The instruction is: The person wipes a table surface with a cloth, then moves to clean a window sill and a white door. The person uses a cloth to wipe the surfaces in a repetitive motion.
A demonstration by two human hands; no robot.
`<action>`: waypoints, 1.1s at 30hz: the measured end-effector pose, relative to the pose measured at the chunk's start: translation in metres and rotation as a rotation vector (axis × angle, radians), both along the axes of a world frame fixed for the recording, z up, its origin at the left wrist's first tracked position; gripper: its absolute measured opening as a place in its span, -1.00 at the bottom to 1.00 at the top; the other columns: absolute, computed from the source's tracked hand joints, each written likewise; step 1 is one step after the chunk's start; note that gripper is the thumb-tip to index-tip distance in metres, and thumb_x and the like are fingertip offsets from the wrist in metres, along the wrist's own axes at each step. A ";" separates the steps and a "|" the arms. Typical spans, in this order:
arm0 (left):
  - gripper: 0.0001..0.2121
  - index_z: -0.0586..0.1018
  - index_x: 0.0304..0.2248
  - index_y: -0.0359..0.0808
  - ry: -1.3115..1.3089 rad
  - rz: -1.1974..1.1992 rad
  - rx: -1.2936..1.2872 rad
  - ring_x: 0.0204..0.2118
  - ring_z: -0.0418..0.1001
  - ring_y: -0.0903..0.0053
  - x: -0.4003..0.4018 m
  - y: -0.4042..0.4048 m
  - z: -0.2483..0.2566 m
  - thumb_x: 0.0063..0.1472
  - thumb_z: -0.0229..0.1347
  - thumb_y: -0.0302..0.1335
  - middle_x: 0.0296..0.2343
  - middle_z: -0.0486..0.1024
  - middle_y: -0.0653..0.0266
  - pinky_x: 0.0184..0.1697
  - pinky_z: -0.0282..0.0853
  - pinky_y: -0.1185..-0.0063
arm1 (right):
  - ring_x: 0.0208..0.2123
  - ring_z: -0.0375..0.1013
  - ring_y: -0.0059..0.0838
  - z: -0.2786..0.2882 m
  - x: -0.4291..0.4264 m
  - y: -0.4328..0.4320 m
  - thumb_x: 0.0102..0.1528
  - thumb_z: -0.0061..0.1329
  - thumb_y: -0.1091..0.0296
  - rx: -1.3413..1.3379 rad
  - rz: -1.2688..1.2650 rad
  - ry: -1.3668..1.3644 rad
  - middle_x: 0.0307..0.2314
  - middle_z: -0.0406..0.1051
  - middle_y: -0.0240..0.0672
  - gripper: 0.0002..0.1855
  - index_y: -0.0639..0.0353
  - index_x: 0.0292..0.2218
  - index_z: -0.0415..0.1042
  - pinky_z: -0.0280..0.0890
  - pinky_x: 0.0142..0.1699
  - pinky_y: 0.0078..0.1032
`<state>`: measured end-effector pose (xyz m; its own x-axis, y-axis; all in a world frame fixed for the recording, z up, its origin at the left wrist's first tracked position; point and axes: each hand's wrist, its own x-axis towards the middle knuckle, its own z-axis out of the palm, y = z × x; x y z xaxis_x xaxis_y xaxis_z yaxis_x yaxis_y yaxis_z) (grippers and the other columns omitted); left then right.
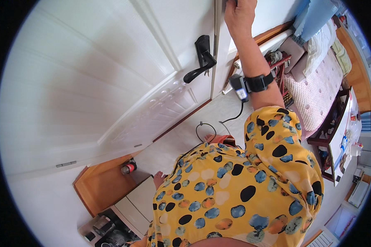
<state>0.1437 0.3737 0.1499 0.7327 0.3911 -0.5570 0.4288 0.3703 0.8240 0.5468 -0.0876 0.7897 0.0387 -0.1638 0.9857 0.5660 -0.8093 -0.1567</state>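
My right hand [240,14] is raised at the top edge, against the white door frame beside the white panelled door [111,71]. Its fingers curl over something dark that is mostly cut off by the picture's edge. A black strap with a small boxed device [239,88] and a cable sits on that forearm. Below the hand, the door carries a black lever handle [201,68] with keys in its lock. My left hand [159,179] hangs low beside the yellow patterned garment, its fingers partly hidden behind the cloth.
A bed with a quilted pink cover [312,89] lies at the right, near a dark-framed table [337,145] bearing small items. A bottle [129,166] stands on the floor near a wooden panel. Glass pots [103,227] sit on a counter at the lower left.
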 end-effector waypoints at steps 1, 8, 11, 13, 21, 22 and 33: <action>-0.67 0.35 -0.10 -0.53 -0.005 0.018 -0.048 -0.14 0.36 0.36 0.000 -0.001 -0.001 0.18 -0.07 -0.50 -0.17 0.36 0.05 -0.11 0.34 0.42 | -0.01 0.20 0.02 0.002 0.002 0.002 0.01 -0.22 0.70 -0.124 -0.070 -0.070 -0.02 0.20 0.05 -0.55 0.24 -0.03 0.31 0.09 0.10 -0.25; -0.64 0.33 -0.06 -0.49 0.095 0.072 -0.026 -0.10 0.36 0.33 -0.017 -0.008 0.010 0.17 -0.02 -0.50 -0.16 0.36 0.02 -0.09 0.37 0.43 | -0.02 0.22 0.00 -0.112 0.019 -0.011 -0.10 -0.13 0.67 -0.158 -0.118 0.016 -0.10 0.26 0.00 -0.55 0.16 -0.12 0.37 0.10 0.06 -0.23; -0.66 0.35 -0.06 -0.43 0.095 -0.486 0.798 -0.10 0.37 0.33 -0.051 0.019 0.003 0.17 -0.03 -0.49 -0.15 0.38 0.10 -0.09 0.37 0.43 | -0.04 0.23 -0.02 -0.210 0.022 -0.016 -0.19 -0.13 0.75 -0.033 -0.031 0.254 -0.09 0.27 -0.07 -0.47 0.06 -0.15 0.42 0.13 0.06 -0.24; -0.67 0.36 -0.06 -0.37 0.119 -0.446 0.778 -0.12 0.38 0.35 -0.062 0.026 0.006 0.18 -0.04 -0.48 -0.15 0.39 0.18 -0.11 0.36 0.44 | -0.05 0.25 -0.02 -0.269 0.019 -0.012 -0.19 -0.11 0.76 0.051 0.007 0.405 -0.09 0.28 -0.08 -0.48 0.06 -0.16 0.43 0.15 0.06 -0.26; -0.74 0.39 -0.13 -0.22 0.297 -0.023 0.138 -0.19 0.39 0.50 0.005 -0.038 0.153 0.21 -0.06 -0.34 -0.23 0.39 0.38 -0.24 0.26 0.48 | -0.31 0.40 -0.35 -0.412 0.045 -0.031 -0.11 -0.14 0.71 1.358 0.670 1.019 -0.35 0.38 -0.38 -0.59 0.14 -0.18 0.35 0.31 -0.15 -0.48; -0.74 0.39 -0.13 -0.22 0.279 -0.010 0.172 -0.21 0.39 0.52 0.003 -0.051 0.172 0.21 -0.05 -0.32 -0.25 0.39 0.39 -0.25 0.25 0.49 | -0.36 0.39 -0.32 -0.420 0.055 -0.030 -0.10 -0.15 0.71 1.428 0.709 1.015 -0.36 0.36 -0.34 -0.63 0.11 -0.23 0.30 0.35 -0.25 -0.38; -0.75 0.44 -0.19 -0.44 0.289 0.025 0.317 -0.44 0.41 0.57 -0.126 -0.080 0.095 0.19 -0.03 -0.45 -0.35 0.45 0.24 -0.42 0.39 0.65 | -0.19 0.40 -0.02 -0.489 0.119 -0.097 -0.02 -0.07 0.59 1.734 0.675 1.179 -0.07 0.26 -0.14 -0.27 -0.14 0.14 0.04 0.39 -0.21 -0.09</action>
